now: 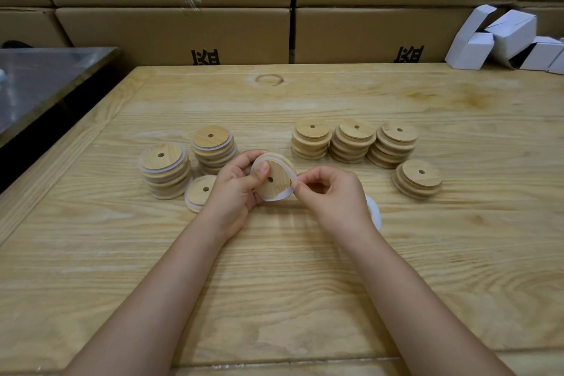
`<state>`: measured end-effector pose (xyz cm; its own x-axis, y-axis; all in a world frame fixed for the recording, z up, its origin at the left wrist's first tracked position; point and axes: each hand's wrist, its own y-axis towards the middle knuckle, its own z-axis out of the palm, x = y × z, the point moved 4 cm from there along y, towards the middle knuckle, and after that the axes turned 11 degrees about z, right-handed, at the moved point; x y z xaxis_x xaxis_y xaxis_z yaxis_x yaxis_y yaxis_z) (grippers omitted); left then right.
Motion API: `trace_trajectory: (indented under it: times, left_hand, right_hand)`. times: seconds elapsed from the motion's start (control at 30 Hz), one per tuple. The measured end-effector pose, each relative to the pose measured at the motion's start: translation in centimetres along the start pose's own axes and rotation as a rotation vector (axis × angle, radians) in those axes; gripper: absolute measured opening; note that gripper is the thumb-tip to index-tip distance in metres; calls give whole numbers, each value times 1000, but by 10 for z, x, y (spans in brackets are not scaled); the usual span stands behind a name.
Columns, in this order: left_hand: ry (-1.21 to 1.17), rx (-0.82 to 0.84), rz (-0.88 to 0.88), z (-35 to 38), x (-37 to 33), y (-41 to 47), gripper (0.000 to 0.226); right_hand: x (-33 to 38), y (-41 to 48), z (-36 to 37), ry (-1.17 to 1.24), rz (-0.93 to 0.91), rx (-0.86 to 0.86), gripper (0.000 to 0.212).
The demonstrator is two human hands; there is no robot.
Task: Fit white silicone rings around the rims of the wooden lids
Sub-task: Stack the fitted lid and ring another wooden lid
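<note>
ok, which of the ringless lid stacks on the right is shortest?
The lone stack nearest the person, set apart from the row of three taller ones behind it.

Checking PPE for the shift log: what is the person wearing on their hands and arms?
Nothing that shows. The left hand and right hand are ungloved, with no rings or tape. The left forearm and right forearm are uncovered down to the frame's bottom edge: no sleeves, watch, bracelet or markings in view.
</note>
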<state>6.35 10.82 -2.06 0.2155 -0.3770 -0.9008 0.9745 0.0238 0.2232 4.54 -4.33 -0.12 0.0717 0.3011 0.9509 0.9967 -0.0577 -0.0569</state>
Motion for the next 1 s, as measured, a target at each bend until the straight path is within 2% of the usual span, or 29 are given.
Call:
trace_trajectory:
  times: [0.2,0.33,0.4,0.53,0.63,0.77,0.9,1.0]
  left_hand:
    - [123,35,-41,1,2,-1,31]
    - [139,-37,-74,2,3,0,15]
    - [129,-77,-89,1,3,0,11]
    - [120,-70,-117,2,1,1,11]
    - [163,-64,-130,1,1,1,10]
    - [234,-20,-138,3,3,1,13]
    - [245,-40,-129,4,1,0,11]
    - [237,-69,-126,3,0,-1,10]
  right_hand:
    - [-3,-2,-2,23,14,-43,9]
    - [-1,-2,-3,53,-6,-60,5]
    - [4,-6,-2,-27,-123,-102,10]
    - [15,-17,4,-319,-522,-181,13]
    - [16,-22,7,-421,-673,-193,9]
    - [17,-25,14,-524,-783,-156,7]
    - [19,-27,15,-522,-827,-148,1]
    - [22,-29,16,-550,-887,-170,7]
